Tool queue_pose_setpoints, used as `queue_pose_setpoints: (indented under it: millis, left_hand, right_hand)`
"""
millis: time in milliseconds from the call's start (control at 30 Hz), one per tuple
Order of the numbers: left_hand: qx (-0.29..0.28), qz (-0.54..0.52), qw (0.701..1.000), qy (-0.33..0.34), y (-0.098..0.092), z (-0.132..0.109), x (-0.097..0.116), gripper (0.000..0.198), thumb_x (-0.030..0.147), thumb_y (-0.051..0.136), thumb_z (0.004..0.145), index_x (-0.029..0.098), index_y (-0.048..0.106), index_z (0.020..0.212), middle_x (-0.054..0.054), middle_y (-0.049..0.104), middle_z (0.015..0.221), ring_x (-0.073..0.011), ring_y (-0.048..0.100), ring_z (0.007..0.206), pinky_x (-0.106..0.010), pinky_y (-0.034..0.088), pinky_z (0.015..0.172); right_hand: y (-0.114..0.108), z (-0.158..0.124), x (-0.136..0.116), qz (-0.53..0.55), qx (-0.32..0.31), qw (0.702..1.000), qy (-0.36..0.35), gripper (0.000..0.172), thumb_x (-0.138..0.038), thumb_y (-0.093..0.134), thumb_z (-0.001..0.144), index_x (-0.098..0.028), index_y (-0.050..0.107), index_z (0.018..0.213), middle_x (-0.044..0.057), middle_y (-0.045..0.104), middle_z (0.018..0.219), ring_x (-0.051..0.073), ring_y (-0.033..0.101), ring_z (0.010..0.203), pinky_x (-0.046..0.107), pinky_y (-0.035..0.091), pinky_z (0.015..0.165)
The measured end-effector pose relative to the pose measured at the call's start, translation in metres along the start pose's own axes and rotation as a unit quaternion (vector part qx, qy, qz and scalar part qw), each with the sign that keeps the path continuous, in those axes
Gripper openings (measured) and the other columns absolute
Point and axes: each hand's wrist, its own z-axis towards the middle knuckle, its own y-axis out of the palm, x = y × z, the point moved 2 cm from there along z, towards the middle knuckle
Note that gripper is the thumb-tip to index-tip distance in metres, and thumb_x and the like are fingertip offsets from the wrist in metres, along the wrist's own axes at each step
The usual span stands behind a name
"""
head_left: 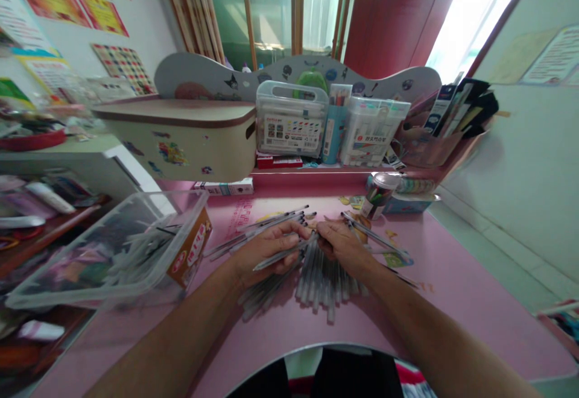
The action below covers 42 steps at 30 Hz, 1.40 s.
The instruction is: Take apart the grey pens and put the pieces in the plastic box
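Pile of grey pens (316,283) lay mid-desk on pink desk (452,301), fanned toward the person. Left hand (266,247) curled over the pile, fingers closed on several pens. Right hand (341,244) gripped pens beside it, the 2 hands touching. Clear bin (113,253) stood near, left.

Both forearms in shot, bare all the way up. Left hand (266,252) and right hand (342,243) uncovered too. Bottom edge: dark clothing (344,375), a flash of red beside it.
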Motion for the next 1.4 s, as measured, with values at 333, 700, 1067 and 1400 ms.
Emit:
queue_pose_setpoints:
  millis: [333,700,1067,1400]
  left_hand:
    - [0.147,0.075,0.975,0.150,0.000,0.004,0.003,0.027,0.020,0.072,0.078,0.017,0.072,0.105,-0.008,0.073,0.092,-0.0130,0.066,0.073,-0.019,0.050,0.055]
    - [0.239,-0.007,0.957,0.163,-0.006,0.011,0.003,0.018,0.029,0.072,0.080,0.012,0.071,0.088,-0.008,0.074,0.079,-0.0157,0.072,0.075,-0.020,0.058,0.066]
    - [0.248,0.001,0.956,0.157,-0.006,0.010,0.003,0.015,0.026,0.067,0.083,0.012,0.070,0.087,-0.008,0.075,0.080,-0.0155,0.072,0.073,-0.021,0.058,0.066]
    - [0.247,0.007,0.955,0.163,-0.006,0.009,0.003,0.019,0.029,0.071,0.081,0.011,0.070,0.087,-0.008,0.074,0.077,-0.0153,0.072,0.073,-0.020,0.058,0.067]
  right_hand:
    - [-0.008,0.009,0.017,0.128,0.077,0.988,0.028,0.042,-0.055,0.060,0.082,-0.020,0.045,0.065,-0.009,0.034,0.047,0.005,0.022,0.037,0.020,0.014,0.036]
    - [-0.003,0.003,0.008,0.108,0.055,0.993,-0.014,0.026,-0.043,0.061,0.080,-0.023,0.055,0.096,-0.009,0.040,0.060,0.006,0.022,0.041,0.020,0.013,0.038]
    - [-0.001,0.001,0.004,0.049,0.050,0.997,-0.023,0.025,-0.040,0.065,0.078,-0.024,0.051,0.091,-0.009,0.038,0.060,0.007,0.023,0.043,0.021,0.015,0.040]
    - [-0.001,0.001,0.003,0.024,0.047,0.998,-0.026,0.023,-0.040,0.064,0.078,-0.023,0.051,0.087,-0.008,0.042,0.063,0.007,0.027,0.045,0.022,0.018,0.041]
